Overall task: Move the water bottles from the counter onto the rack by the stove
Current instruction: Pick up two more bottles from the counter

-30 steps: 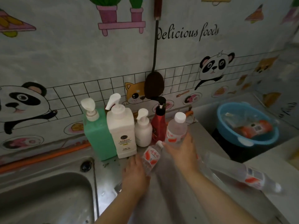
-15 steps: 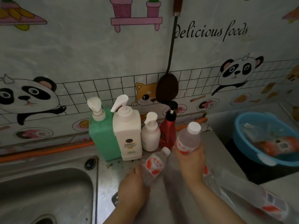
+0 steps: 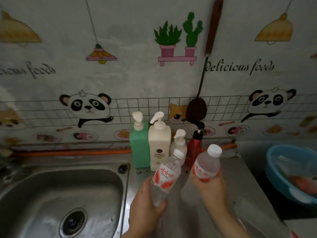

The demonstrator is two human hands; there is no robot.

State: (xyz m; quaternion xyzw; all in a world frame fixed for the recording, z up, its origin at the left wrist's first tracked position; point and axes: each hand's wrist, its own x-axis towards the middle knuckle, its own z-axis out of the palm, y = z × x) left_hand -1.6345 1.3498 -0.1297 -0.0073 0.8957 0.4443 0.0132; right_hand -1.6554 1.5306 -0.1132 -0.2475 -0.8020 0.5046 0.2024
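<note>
My left hand (image 3: 145,205) grips a clear water bottle (image 3: 165,176) with a red-and-white label and a white cap, tilted up and to the right above the steel counter (image 3: 187,212). A second water bottle (image 3: 206,164) of the same kind is held in my right hand (image 3: 211,191), nearly upright, its white cap on top. Both bottles hang just in front of the pump bottles at the wall. No rack or stove shows in this view.
Against the wall stand a green pump bottle (image 3: 139,143), a white pump bottle (image 3: 159,141), a small white pump bottle (image 3: 178,145) and a red bottle (image 3: 194,146). A steel sink (image 3: 61,200) lies at left. A blue basin (image 3: 291,172) sits at right. A dark ladle (image 3: 196,110) hangs on the wall.
Both hands have lifted their bottles off the counter, and the view has swung left and up, bringing the sink in and pushing the basin to the right edge.
</note>
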